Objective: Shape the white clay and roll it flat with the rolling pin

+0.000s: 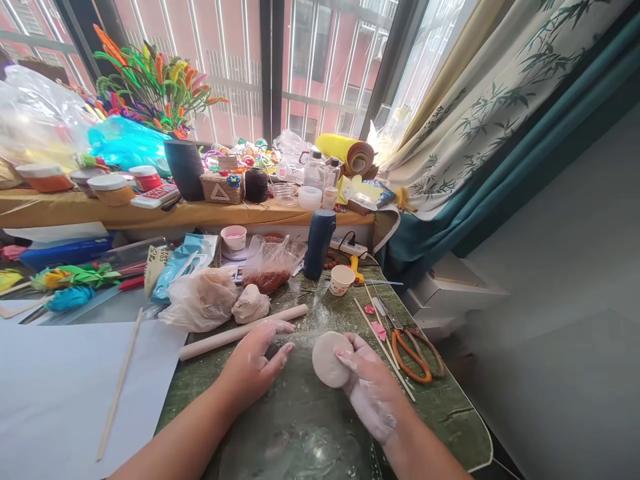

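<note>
A flat, round disc of pale clay (330, 361) is pinched at its right edge by my right hand (373, 383), thumb on its face and fingers behind. White powder coats that hand. My left hand (257, 353), dusted at the fingertips, hovers over the mat with thumb and fingers apart and nothing between them. Just beyond it lies a pale rolling pin (240, 333), slanting up to the right. Behind the pin sit a lump of pale clay (251, 305) and a clear plastic bag (200, 300). Below both hands spreads a shiny transparent mat (300, 427).
Orange-handled scissors (413, 353) and thin wooden sticks (383, 347) lie at the right. A paper cup (343, 280) and a dark blue cylinder (319, 245) stand farther back. White paper (65, 393) covers the left. Jars and craft supplies crowd the windowsill (280, 215).
</note>
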The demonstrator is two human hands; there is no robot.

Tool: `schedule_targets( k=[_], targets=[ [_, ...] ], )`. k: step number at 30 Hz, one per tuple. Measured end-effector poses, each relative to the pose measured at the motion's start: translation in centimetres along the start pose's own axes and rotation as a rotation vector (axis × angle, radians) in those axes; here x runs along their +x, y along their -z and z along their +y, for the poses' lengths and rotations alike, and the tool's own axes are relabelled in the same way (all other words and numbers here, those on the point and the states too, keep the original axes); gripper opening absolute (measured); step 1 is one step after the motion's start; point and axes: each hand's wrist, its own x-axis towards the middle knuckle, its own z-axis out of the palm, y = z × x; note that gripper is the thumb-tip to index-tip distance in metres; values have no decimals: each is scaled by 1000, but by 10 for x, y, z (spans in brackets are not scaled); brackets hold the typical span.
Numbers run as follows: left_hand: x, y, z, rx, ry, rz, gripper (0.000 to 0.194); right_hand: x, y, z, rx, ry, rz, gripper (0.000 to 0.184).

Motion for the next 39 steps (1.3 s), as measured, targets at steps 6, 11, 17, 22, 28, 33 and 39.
schedule_targets(
  k=[6, 11, 17, 22, 28, 33, 39],
  targets=[
    [-4, -7, 16, -313, 101, -111, 29, 12, -25, 22, -277, 248, -213, 30],
    [-4, -4, 16, 2, 68, -185, 11, 15, -16, 12, -875, 381, -224, 26],
    [-3, 3, 9, 29, -2, -144, 46, 15, -10, 11, -1112, 522, -264, 18],
    [-5, 12, 8, 8, 27, -249, 62, 22, -3, 19, -1213, 501, -293, 8],
    [-4, 12, 3, -66, 43, -226, 50, 21, -2, 22, -1194, 562, -265, 7],
    [-3, 11, 4, -50, 36, -232, 44, 21, -1, 23, -1165, 552, -222, 9],
    [1, 2, 4, 75, -12, -234, 20, 22, 1, 25, -1247, 619, -222, 8]
  ],
)
